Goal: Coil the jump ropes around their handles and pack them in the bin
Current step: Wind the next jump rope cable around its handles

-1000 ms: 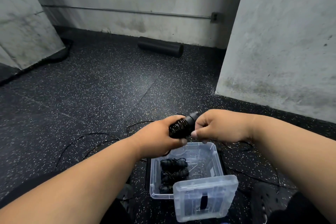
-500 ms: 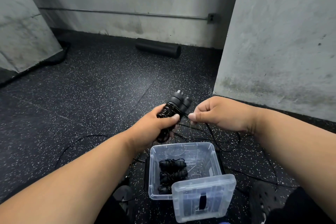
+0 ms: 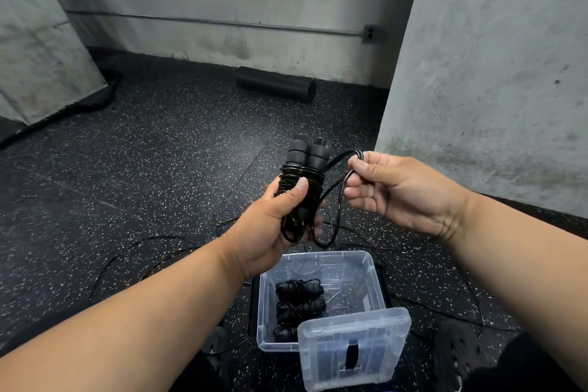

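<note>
1. The left hand [image 3: 270, 229] grips the two black handles [image 3: 307, 157] with its fingers curled round them. They stand upright, side by side, above and just behind the bin [image 3: 366, 264].
2. A moment ago the handles lay tilted and lower, closer to the bin. Now they are lifted and point up.
3. The rope [image 3: 300, 181] is wound many times round the middle of the handles. The thumb presses on the coils to keep them tight.
4. The right hand [image 3: 397, 191] is to the right of the handles. It pinches the last loop [image 3: 342, 175] of rope between thumb and fingers.
5. Before, this hand was a closed fist close to the handles. Now it has pulled away a bit, and the loop is drawn out.
6. I think this means the winding is almost done. The loose end likely needs to be tucked in next, then the bundle can go in the bin.
7. The clear bin sits on the floor [image 3: 159, 169] with no lid on.
8. Inside, along its left side, lie coiled bundles [image 3: 299, 299] in a row. I can see three, but the nearest is partly hidden.
9. The right side of the bin has room left.
10. The clear lid [image 3: 353, 350] leans over the bin's near right corner.
11. More thin rope lies loose on the floor around the bin.
</note>
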Motion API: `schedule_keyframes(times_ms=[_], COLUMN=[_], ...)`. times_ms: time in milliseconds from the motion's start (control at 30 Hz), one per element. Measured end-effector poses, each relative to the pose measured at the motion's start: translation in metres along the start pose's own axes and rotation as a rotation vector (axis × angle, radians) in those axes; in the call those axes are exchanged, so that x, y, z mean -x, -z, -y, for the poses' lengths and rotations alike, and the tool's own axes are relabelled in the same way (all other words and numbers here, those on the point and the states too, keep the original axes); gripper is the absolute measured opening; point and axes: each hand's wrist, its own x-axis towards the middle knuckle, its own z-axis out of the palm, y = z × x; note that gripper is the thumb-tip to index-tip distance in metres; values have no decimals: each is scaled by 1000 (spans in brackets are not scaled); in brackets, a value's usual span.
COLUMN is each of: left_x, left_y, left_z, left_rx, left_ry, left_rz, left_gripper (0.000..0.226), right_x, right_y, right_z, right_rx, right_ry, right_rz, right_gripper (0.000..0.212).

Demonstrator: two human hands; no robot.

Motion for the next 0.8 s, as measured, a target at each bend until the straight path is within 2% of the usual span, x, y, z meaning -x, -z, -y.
schedule_keyframes(times_ms=[100, 200, 300, 367, 467, 633, 800], left_x=[2, 4, 7, 8, 7, 7, 8], left_y=[-2, -4, -5, -2, -2, -1, -3], left_z=[-1, -3, -4, -4, -7, -8, -4], left_rx=[-2, 28, 99, 91, 60, 4, -41], left_ry=[19, 33, 32, 7, -34, -93, -126], left_rz=[2, -15, -41, -54, -68, -64, -83], left_gripper=[57, 63, 70, 70, 69, 59, 60], right_x=[-3, -6, -8, -7, -8, -10, -11], right_y=[1, 3, 7, 5, -5, -15, -12], right_z=[-2, -5, -14, -24, -38, -33, -17], right_rx=[-80, -84, 122, 287, 358, 207, -8], right_ry=[-9, -16, -41, -67, -63, -51, -64], right_rz=[-20, -92, -180, -214, -215, -212, -107], right_gripper=[9, 14, 22, 14, 7, 17, 20])
